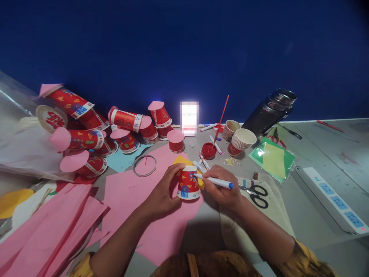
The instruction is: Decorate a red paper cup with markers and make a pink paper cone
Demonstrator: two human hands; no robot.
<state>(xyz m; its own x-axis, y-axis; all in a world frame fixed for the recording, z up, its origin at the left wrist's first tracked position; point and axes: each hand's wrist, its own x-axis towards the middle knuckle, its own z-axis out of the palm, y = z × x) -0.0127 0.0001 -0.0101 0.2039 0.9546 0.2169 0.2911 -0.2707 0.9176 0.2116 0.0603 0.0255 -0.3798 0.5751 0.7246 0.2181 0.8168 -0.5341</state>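
A red paper cup (189,183) with blue and gold drawings stands upside down over the pink paper (127,207). My left hand (165,188) wraps round its left side, thumb low and fingers near the top. In my right hand (221,190) is a white marker (215,180) with a blue end, pinched between thumb and fingers. Its tip meets the cup's right side, beside a blue marking. Scissors (256,195) with black handles lie on a pale cloth (273,215), just right of my right hand.
Decorated red cups with pink paper tops (86,142) are piled at the left. Behind my hands are a red paint pot (208,151) with a stick, nested cups (241,141) and a black flask (266,113). A power strip (331,200) lies at the right.
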